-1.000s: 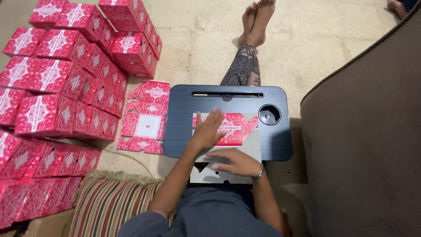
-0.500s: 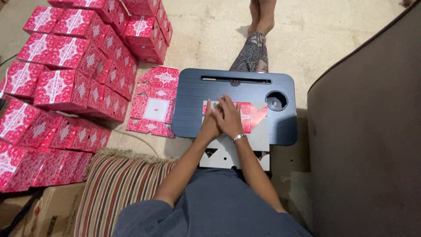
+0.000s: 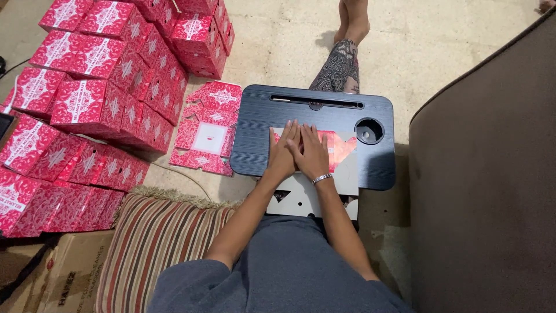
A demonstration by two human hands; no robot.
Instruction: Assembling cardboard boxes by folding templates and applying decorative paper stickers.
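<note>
Red carton blank (image 3: 341,148) pressed under flat fingers (image 3: 292,134), both hands.

Both forearms reach forward and converge, bare from the short sleeves down. The left hand (image 3: 284,152) and right hand (image 3: 313,153) lie palm down side by side, fingers straight and pointing away, their inner edges touching or slightly overlapping. A silver bracelet circles the right wrist, and both hands press flat

Two hands (image 3: 298,152), one lap tray (image 3: 255,139), one striped cushion (image 3: 150,249).
</note>
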